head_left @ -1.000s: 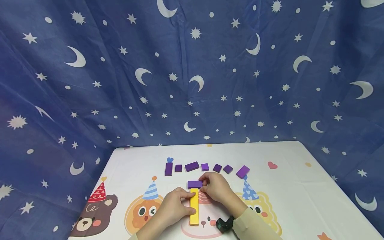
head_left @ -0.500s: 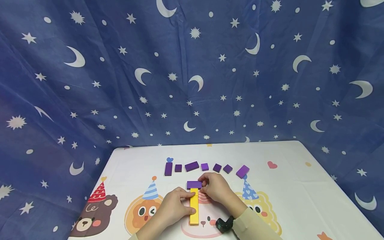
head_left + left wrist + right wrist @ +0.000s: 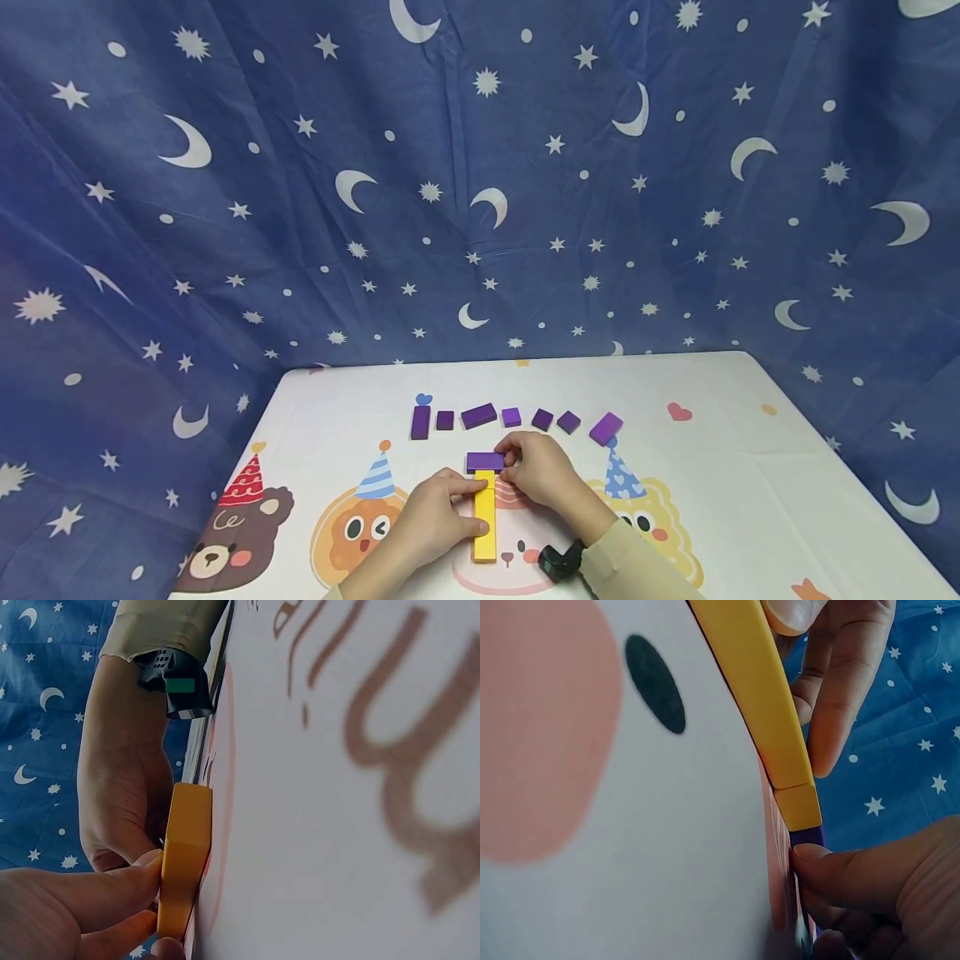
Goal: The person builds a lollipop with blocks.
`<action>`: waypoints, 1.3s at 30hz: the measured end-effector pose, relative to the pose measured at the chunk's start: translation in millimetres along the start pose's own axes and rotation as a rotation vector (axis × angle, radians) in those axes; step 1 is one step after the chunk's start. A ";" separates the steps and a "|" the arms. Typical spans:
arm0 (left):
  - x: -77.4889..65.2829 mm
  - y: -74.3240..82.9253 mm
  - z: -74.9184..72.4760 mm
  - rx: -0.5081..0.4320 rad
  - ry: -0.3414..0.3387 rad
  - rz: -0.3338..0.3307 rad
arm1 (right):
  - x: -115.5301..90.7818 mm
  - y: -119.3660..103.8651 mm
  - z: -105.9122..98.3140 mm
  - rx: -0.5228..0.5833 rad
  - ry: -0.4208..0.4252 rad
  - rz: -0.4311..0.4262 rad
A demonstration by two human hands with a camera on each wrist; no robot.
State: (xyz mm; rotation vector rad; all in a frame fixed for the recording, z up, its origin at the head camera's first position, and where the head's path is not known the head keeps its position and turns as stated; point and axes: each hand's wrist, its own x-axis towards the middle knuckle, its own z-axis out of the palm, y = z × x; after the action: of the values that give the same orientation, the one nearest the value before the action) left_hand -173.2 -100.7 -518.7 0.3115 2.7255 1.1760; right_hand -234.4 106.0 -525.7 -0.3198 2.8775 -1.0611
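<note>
In the head view, a yellow strip of two wooden-looking blocks (image 3: 485, 546) lies lengthwise, a seam near its far end. Across that end lies a purple rectangular block (image 3: 483, 461), the pieces making a T. My left hand (image 3: 432, 515) rests thumb and index fingertip along the strip's left side, fingers fairly straight. The right hand (image 3: 540, 468) pinches the purple block's right end between thumb and fingers. Up close in the right wrist view, the yellow strip (image 3: 754, 690) meets the purple block (image 3: 808, 836), mostly hidden behind the right thumb (image 3: 840, 870).
Behind the hands runs a row of several loose purple blocks, from an upright-lying rectangle (image 3: 421, 422) to a tilted one (image 3: 606, 428). A dark wrist device (image 3: 561, 561) sits at the right cuff. The white cartoon-print tablecloth (image 3: 750, 500) ends at a blue starry curtain (image 3: 555, 208).
The right hand has slid the purple block slightly toward me and a touch left, against the yellow strip's far end. The left hand has stayed in place.
</note>
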 end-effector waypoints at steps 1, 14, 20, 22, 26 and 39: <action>-0.2 0.2 -0.1 0.001 0.000 0.001 | 0.0 -0.4 -0.2 -0.001 -0.001 0.005; -1.0 1.2 -0.4 0.005 0.001 -0.001 | -1.3 -0.6 -0.8 0.001 0.000 -0.012; -1.3 1.1 -0.5 -0.003 -0.002 -0.004 | -0.6 0.5 0.0 0.006 -0.004 0.004; -1.7 0.7 -0.3 -0.009 -0.003 -0.003 | -0.4 0.9 0.2 0.010 -0.005 0.009; -2.4 0.4 -0.2 -0.020 -0.002 0.001 | -0.5 1.8 0.6 0.006 -0.002 0.005; -2.6 1.4 -2.3 -0.061 -0.009 -0.016 | -0.4 1.9 0.8 0.004 0.008 -0.003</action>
State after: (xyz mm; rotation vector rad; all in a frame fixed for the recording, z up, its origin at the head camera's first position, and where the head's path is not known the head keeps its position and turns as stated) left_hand -171.1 -102.0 -516.0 0.2865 2.6733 1.2481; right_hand -234.3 107.0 -527.5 -0.3205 2.8825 -1.0716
